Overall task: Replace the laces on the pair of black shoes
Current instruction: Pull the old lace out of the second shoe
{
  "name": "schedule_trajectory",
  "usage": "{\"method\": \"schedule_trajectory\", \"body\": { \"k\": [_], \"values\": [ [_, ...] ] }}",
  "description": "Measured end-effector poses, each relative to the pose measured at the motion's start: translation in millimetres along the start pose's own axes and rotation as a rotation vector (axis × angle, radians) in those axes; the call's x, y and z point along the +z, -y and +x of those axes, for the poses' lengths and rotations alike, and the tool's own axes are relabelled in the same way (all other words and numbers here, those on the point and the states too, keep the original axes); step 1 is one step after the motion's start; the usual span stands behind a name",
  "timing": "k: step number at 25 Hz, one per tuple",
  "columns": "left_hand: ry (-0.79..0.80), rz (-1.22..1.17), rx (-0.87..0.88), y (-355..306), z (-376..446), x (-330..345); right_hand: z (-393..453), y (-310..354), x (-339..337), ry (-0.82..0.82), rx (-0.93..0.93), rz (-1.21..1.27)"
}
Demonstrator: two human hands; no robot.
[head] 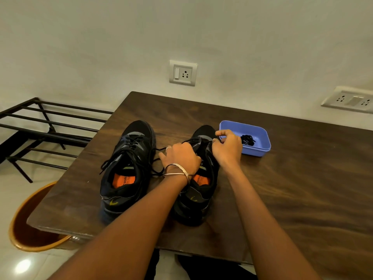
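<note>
Forearms cover our right-hand black lace-up shoe point(198, 190); its lacing is hard to see. Left hand point(181, 157) and right hand point(228, 147) curl around its laces. Left black shoe point(126, 168) alongside. Beyond, spare black laces point(247, 140) fill a blue plastic tub point(260, 147).

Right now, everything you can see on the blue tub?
The blue tub is a small rectangular open container with rounded corners and a stepped base; it looks like plastic. It sits upright on the dark wood table, near the far edge, just right of the right shoe. Inside lies a bunched black lace. The right hand, working at that shoe, overlaps the tub's near-left corner; whether it touches cannot be told. No lid is visible.
</note>
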State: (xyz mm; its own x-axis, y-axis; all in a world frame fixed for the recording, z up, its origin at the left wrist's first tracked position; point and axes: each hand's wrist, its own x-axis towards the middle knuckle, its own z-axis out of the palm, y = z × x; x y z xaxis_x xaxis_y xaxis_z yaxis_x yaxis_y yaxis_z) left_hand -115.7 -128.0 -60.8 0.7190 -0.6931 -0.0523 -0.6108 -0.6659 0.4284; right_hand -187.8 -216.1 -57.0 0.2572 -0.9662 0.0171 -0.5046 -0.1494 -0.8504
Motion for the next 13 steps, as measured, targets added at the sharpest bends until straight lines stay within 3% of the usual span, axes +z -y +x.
{"method": "schedule_trajectory", "body": {
  "k": [3, 7, 13],
  "values": [
    [-0.014, 0.012, -0.001, -3.1, -2.8, -3.0, -7.8, 2.6, 10.0, 0.041, -0.169, -0.369],
    [-0.01, 0.025, -0.028, -3.3, -4.9, -4.1, -4.0, 1.9, 22.1, 0.005, -0.036, -0.343],
    [-0.022, 0.054, -0.063, -4.4, -8.1, -5.5, 2.0, 14.9, -10.5, 0.072, 0.558, 0.724]
  ]
}}
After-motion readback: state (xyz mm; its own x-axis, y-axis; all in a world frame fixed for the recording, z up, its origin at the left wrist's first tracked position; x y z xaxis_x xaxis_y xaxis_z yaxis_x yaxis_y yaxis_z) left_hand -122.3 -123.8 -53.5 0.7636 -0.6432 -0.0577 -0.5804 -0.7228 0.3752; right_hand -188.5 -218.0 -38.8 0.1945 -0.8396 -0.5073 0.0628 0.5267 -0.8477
